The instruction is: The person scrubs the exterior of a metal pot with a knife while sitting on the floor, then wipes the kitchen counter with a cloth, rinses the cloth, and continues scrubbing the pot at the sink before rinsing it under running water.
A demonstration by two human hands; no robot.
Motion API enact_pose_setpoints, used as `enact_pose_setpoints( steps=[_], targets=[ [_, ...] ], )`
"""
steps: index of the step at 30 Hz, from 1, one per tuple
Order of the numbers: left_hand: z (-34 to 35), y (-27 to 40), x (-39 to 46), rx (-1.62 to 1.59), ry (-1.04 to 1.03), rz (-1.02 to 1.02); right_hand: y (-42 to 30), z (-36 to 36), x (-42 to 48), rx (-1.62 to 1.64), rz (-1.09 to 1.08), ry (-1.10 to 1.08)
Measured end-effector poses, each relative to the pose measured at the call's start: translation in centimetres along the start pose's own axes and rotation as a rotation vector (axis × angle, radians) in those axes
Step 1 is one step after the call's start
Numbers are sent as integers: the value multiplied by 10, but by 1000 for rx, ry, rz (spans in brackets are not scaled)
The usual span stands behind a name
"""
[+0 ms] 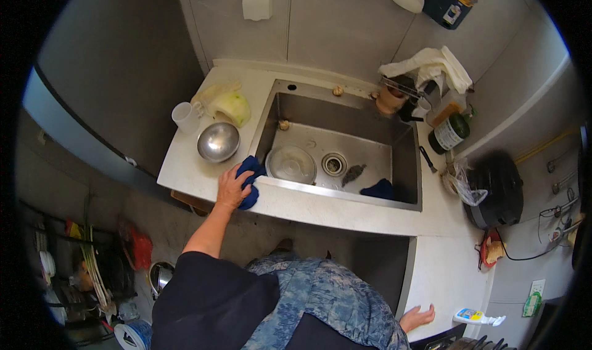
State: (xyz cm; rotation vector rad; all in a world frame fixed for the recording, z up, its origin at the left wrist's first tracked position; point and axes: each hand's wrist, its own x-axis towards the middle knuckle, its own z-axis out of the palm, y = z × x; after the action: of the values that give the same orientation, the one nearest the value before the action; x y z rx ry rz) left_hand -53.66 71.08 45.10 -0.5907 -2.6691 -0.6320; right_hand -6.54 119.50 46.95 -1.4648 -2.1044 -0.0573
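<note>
My left hand (232, 188) presses a dark blue cloth (249, 176) onto the white countertop at the sink's front left corner. Just beyond it an upturned metal bowl (218, 141) rests on the counter. Low on the right, my right hand (417, 318) hovers over or rests on the side counter, fingers apart and holding nothing; contact cannot be told. A white spray bottle (478, 316) lies to the right of that hand. Inside the stainless steel sink (333, 105) are a round translucent lid or dish (291, 164), a second dark blue cloth (378, 189) and a dark clump (354, 175) beside the drain (334, 164).
A plastic cup (185, 117) and a pale green cut vegetable (231, 107) stand at the counter's far left. Along the right are a green bottle (449, 133), a brush (428, 159) and a black appliance (495, 190). A shelf rack with spring onions (95, 267) stands at lower left.
</note>
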Motion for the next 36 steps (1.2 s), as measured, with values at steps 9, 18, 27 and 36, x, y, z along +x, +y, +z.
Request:
enact_pose_setpoints(
  steps=[9,18,27,36],
  targets=[
    [-24,12,4,-109,-166,37,-204,67,69,337,-352,-187],
    [38,25,61,-122,42,-105,-311,145,166,368,-557,-249],
    [152,125,189,-1638,-223,-1057,-433,223,297,372,-595,-385],
    [191,275,295,-2078,-625,-1373,-475,261,338,172,-577,-742]
  ],
)
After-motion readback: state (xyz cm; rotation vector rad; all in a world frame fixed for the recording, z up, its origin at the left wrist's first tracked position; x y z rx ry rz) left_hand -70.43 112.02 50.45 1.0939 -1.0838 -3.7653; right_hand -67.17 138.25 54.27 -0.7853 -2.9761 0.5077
